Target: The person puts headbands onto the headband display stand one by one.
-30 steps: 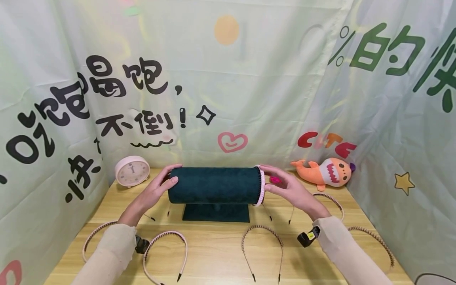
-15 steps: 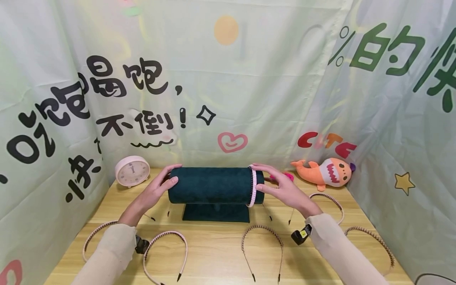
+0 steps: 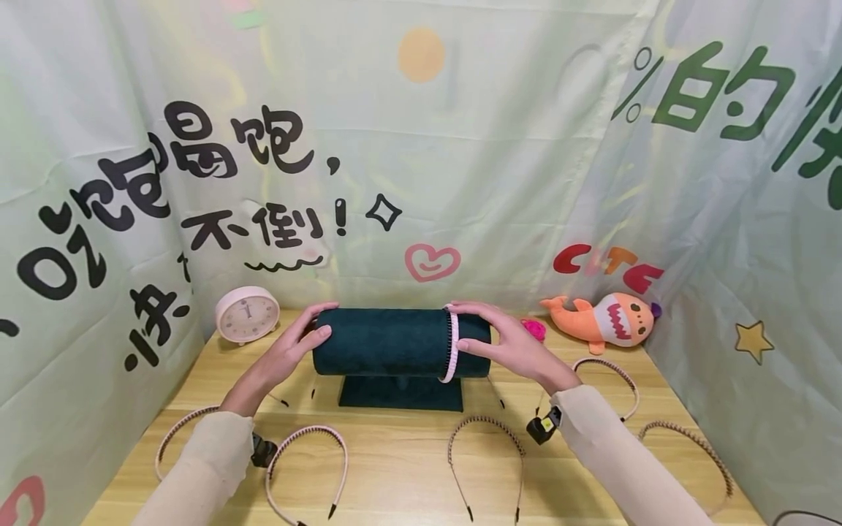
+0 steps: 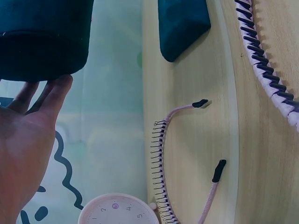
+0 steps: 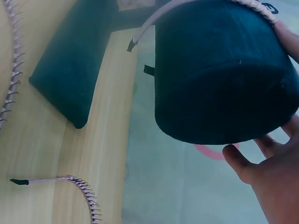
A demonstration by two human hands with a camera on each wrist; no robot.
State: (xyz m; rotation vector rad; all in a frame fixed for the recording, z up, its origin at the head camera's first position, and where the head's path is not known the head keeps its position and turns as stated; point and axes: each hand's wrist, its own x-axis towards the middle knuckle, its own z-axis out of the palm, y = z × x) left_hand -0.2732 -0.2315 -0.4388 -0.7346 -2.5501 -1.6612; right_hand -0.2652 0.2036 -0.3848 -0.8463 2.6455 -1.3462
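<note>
Our right grip clamps the headband; our left grip holds the stand. We judge the headband light, springy: grasp its 2 sides.

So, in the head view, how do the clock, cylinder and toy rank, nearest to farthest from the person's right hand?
1. Cylinder: right at the right hand, extending leftward.
2. Toy: to the right, near the curtain.
3. Clock: far left, past the cylinder's other end.
</note>
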